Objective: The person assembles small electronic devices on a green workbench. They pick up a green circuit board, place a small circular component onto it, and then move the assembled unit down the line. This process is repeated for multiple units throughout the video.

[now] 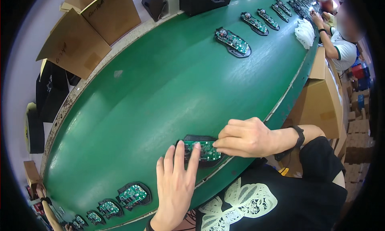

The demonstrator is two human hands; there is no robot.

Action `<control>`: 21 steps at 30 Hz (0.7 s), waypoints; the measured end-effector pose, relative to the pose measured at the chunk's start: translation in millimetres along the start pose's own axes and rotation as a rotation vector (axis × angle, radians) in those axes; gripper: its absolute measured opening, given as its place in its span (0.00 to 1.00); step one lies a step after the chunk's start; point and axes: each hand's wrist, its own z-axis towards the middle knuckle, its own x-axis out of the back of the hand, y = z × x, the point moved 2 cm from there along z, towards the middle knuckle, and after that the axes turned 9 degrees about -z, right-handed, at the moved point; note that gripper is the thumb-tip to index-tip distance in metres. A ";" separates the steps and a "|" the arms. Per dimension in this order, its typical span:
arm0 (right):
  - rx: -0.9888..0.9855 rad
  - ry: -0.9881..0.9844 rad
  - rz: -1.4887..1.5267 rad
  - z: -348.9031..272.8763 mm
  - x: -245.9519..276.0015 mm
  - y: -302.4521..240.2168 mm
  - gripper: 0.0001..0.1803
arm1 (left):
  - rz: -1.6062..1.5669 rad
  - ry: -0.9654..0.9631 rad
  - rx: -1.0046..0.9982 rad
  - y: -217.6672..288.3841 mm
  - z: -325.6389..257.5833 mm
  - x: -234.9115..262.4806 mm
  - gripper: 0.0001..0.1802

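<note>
A green circuit board [208,151] lies in a black plastic housing [200,138] on the green work surface in front of me. My left hand [177,179] rests on the left part of the board with its fingers stretched out and spread. At the board's right end, my right hand [246,138] is closed, thumb and fingers pinching its edge. The spot between those fingertips is partly hidden. The housing's left end is largely covered by my left fingers.
Similar housings with boards stand in a row at the lower left [134,195] and upper right [233,43]. White parts [304,33] are stacked near a co-worker [341,46]. Cardboard boxes stand beyond the far edge [82,34] and at right [317,102]. Another person's arm [49,209] shows at lower left.
</note>
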 end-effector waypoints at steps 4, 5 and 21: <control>0.051 0.009 -0.007 -1.3 -13.1 -8.0 0.11 | 0.022 -0.019 -0.005 4.4 -13.7 -2.6 0.37; 0.070 0.012 -0.026 -1.0 -15.2 -9.8 0.12 | 0.023 -0.008 -0.001 4.2 -14.5 -4.9 0.37; 0.125 -0.036 0.011 5.2 -23.2 -7.5 0.12 | -0.055 -0.035 0.039 -5.2 -11.8 -12.2 0.37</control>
